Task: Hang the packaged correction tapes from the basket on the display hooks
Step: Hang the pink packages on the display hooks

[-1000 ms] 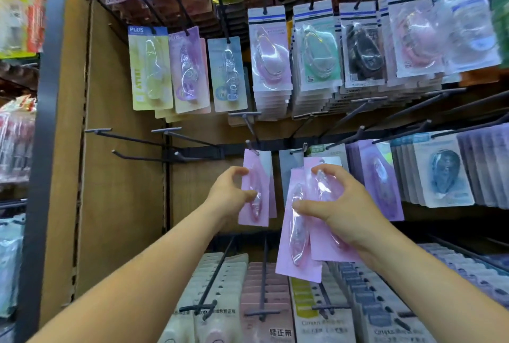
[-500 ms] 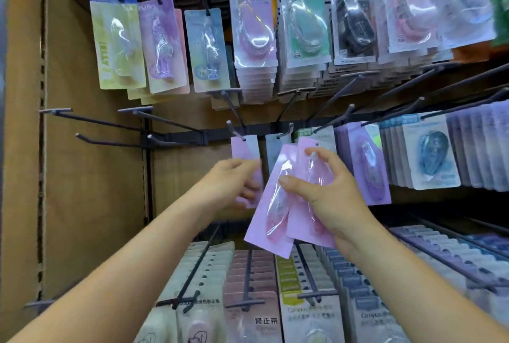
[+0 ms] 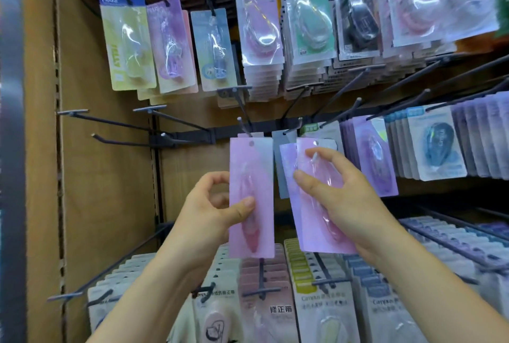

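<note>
Pinched upright in the left hand [image 3: 210, 206]: one pink pack [image 3: 252, 171], thumb on its front, fingers curled behind, punch hole just below the tip of a hook [image 3: 242, 125]. Gripped in the right hand [image 3: 341, 205]: a fan of pink packs [image 3: 311, 228], thumb across the clear blister, just beside the first pack and apart from it. Readable at upper left: "PLUS" on a yellow pack [image 3: 128, 45]. Readable along the bottom row: "Campus" on a white card [image 3: 316, 300], "修正带" on a pink card [image 3: 281, 310].
</note>
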Motion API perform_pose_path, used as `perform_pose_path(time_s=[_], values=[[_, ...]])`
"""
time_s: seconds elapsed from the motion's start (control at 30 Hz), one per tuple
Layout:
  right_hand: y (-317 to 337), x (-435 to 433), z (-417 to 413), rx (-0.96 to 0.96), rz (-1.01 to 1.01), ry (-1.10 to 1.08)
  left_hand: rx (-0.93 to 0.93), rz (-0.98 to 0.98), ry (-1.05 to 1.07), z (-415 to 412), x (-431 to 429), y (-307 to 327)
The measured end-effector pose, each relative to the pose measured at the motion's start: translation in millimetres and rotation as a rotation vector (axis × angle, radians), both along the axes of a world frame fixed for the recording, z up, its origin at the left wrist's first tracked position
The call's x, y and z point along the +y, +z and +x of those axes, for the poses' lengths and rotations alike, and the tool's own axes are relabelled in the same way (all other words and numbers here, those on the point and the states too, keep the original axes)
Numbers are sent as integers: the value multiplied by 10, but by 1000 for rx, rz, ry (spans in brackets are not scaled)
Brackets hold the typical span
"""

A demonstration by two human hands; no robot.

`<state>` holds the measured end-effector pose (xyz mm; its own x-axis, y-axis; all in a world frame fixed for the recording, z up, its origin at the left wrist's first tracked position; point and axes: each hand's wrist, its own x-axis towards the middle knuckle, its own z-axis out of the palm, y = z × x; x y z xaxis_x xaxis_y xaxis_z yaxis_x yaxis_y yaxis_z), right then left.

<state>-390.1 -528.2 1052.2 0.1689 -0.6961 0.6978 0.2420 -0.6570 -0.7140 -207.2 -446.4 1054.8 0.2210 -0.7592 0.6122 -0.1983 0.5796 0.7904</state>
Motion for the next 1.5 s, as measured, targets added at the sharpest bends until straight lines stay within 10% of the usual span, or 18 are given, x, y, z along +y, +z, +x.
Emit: perform_pose_path(time_s=[0.67,1.5], values=[[2,207,90,133,50,334,-81,-155,14,-43,91,185],[-12,-266,-154,45,140,51,-534,93,529,312,-1265,460]])
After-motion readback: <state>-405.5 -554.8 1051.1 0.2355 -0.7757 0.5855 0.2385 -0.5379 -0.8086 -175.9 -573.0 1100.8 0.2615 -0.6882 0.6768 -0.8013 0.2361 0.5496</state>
